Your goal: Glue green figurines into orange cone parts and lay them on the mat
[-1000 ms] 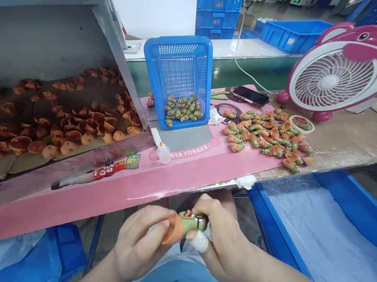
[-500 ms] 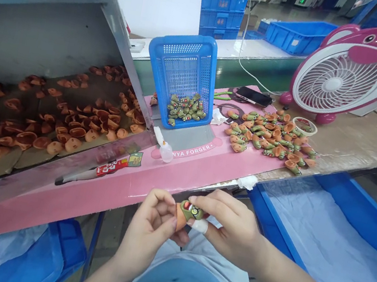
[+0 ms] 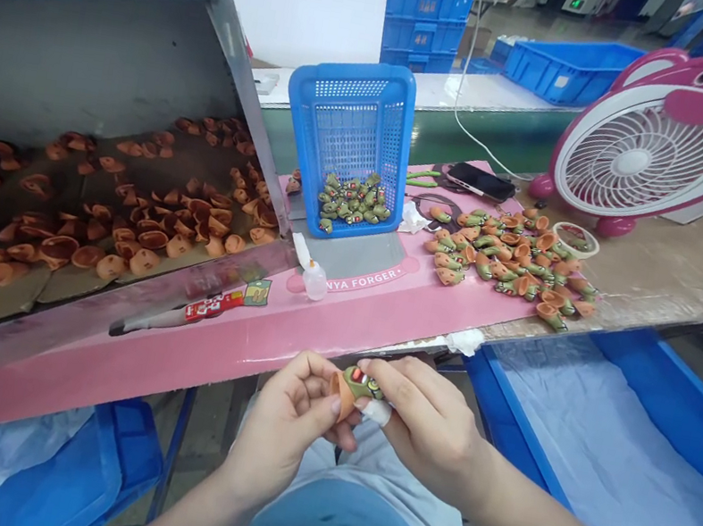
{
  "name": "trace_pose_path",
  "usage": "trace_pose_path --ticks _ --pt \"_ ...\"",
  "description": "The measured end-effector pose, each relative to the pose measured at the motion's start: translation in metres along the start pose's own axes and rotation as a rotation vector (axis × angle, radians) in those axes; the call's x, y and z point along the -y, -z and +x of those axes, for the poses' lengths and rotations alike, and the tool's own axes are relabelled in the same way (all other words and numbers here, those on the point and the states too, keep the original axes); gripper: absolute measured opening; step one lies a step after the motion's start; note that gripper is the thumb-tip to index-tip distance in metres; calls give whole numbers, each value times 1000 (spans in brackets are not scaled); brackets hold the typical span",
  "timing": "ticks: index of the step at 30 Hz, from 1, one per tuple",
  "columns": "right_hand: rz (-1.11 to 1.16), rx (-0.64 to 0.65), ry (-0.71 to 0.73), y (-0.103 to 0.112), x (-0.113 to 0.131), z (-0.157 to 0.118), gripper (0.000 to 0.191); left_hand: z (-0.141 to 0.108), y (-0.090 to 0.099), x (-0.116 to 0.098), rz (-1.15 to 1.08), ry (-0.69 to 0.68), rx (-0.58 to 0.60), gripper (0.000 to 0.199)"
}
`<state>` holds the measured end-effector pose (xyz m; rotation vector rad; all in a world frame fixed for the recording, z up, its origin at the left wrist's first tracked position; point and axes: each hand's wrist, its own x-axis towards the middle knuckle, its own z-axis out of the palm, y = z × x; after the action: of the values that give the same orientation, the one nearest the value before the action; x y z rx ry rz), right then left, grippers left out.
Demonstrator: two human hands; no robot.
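Between my hands, just in front of the table edge, is a small painted figure: a green head (image 3: 364, 383) with a red mouth and yellow eye, set against a hollow orange cap (image 3: 342, 396). My left hand (image 3: 290, 415) pinches the orange cap by its rim, its opening facing left. With thumb and fingers, my right hand (image 3: 432, 422) grips the green head; white tape wraps its thumb. A blue basket (image 3: 293, 108) stands tilted on the table, holding several green heads (image 3: 354, 202). To its right lies a pile of orange-and-green figures (image 3: 508, 259).
Many loose orange caps (image 3: 151, 241) lie inside a metal-sided booth at left. A small glue-like bottle (image 3: 313, 280), a phone (image 3: 480, 181), a round dish (image 3: 575, 239) and a pink bear-shaped fan (image 3: 642, 160) rest on the table. Lined blue bins (image 3: 694, 405) flank my lap.
The orange cap has turned, so its hollow opening now shows toward the left. Both hands keep hold of the figure, and the whole view has shifted slightly.
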<state>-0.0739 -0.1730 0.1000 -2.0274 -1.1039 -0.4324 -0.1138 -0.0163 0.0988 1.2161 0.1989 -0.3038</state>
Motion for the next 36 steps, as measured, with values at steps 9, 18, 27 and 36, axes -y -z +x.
trace_pose_path --ticks 9,18,27,36 --pt "76 -29 20 -3 -6 -7 44 -2 0 3 397 -343 -91 13" --pt "149 -258 109 -10 -4 -8 43 4 24 8 1258 -1253 -181 51" --pt "134 -236 228 -9 -9 -13 47 4 22 2 1217 -1226 -130 38" --pt "131 -245 197 -9 -10 -15 46 7 18 1 1105 -1174 -96 37"
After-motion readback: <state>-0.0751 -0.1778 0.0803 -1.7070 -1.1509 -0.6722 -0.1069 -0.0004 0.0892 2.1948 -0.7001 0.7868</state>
